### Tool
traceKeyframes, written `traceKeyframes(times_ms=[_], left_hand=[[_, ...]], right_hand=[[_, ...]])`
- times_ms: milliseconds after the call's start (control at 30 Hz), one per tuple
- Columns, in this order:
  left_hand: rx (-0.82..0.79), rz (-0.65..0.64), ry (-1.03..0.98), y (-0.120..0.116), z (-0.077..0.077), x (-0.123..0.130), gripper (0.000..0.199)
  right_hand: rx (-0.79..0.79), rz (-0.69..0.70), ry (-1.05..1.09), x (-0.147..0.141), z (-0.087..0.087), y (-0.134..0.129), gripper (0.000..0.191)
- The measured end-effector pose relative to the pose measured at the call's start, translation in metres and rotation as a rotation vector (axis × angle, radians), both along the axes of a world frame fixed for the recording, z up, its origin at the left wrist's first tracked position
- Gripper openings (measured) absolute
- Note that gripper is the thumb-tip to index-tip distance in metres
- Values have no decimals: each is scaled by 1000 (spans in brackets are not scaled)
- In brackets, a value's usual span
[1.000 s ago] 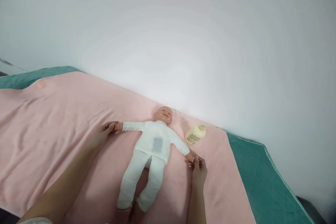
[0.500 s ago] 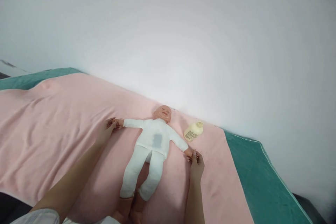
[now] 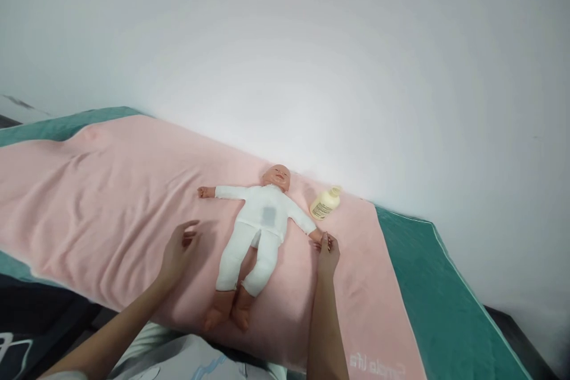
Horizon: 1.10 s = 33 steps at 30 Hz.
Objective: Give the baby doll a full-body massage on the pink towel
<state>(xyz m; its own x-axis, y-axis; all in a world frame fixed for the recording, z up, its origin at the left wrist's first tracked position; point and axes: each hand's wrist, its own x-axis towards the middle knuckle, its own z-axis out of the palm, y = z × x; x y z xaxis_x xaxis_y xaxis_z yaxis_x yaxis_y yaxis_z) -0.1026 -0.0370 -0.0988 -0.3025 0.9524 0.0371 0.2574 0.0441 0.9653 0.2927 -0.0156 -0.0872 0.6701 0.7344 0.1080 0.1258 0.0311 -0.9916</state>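
Note:
A doll (image 3: pixel 267 214) in a white cloth suit lies on its back on the pink blanket (image 3: pixel 129 190), arms spread and a grey patch on its belly. My right hand (image 3: pixel 328 252) is closed around the doll's hand at the right. Off to the left, my left hand (image 3: pixel 180 249) hovers over the blanket with its fingers apart and nothing in them, below the doll's other hand. A pale yellow bottle (image 3: pixel 325 203) with printed text lies tilted beside the doll's right-hand arm, above my right hand.
Green cloth (image 3: pixel 440 285) shows beyond the blanket at the right, with more at the far left. A white wall (image 3: pixel 312 59) rises behind. Dark items (image 3: pixel 40 320) are at the lower left.
My left hand has let go of the doll's hand and moved down toward me, its fingers opening. My right hand keeps its hold. The view has tilted down a little, showing more blanket.

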Motion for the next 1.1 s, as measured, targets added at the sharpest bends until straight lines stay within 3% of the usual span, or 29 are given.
traceKeyframes(times_ms=[200, 333, 433, 567, 833, 1100], left_hand=[[177, -301, 71, -90, -21, 7, 37], [337, -488, 147, -118, -32, 19, 46], [405, -580, 224, -121, -39, 24, 49], [364, -475, 273, -118, -40, 26, 33], [292, -365, 119, -119, -16, 25, 29], [296, -370, -19, -113, 0, 27, 28]], right_hand=[[9, 13, -1, -4, 4, -1, 53], [19, 13, -17, -6, 6, -2, 49], [24, 13, -28, -7, 7, -3, 46], [29, 16, -36, -8, 7, -5, 46], [41, 20, -42, -8, 5, -6, 54], [43, 12, -16, -7, 1, -4, 53]])
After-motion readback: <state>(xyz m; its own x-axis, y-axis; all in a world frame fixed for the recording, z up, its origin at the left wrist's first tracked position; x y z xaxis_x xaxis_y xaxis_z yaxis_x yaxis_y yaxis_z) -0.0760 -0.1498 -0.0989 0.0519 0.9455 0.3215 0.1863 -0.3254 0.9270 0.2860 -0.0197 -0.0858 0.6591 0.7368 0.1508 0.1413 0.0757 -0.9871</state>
